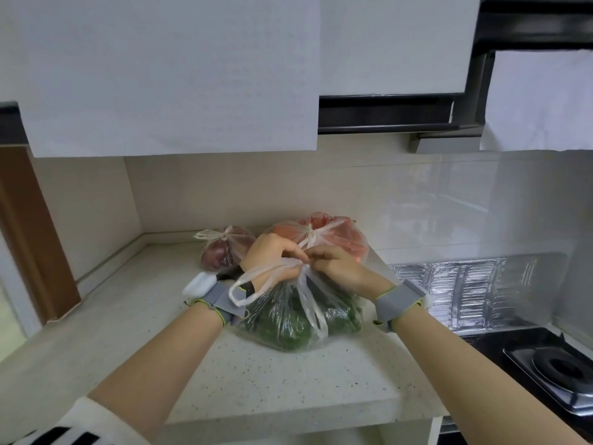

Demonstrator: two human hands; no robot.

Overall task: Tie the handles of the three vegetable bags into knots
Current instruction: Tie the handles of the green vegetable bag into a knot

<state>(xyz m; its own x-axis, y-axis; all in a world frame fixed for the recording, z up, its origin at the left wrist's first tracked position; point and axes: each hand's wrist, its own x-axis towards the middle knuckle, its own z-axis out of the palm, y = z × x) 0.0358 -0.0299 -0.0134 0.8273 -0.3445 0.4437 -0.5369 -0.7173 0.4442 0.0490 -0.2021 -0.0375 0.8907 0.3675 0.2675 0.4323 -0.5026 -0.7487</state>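
Striped sleeve (pixel 80 422) at the bottom left edge, then two forearms reach up across the speckled worktop (pixel 256 380), each with a grey wristband; the left wristband (pixel 221 300) carries a white module. The left hand (pixel 272 252) and right hand (pixel 337 264) meet over the mouth of the bag of green vegetables (pixel 288 322), fingers curled and pinching its handles (pixel 266 277) where these cross between the two hands. One handle loop hangs loose toward the left wrist, and another strip of plastic trails down the front of the bag. Whether a knot has formed under the fingers is hard to tell, since the fingertips cover the crossing.

This clear bag sits on the worktop, middle of the view, just in front of two others. Behind the right hand lies the bag of orange-red produce (pixel 340 239), its handles tied into a knot on top. Behind the left hand, near the corner of the wall, lies the smaller bag of purple produce (pixel 221 255), possibly onions, also knotted.

To the right, a foil splash guard (pixel 475 290) lines the wall beside a black gas hob (pixel 558 370). White wall cabinets (pixel 160 75) hang overhead.
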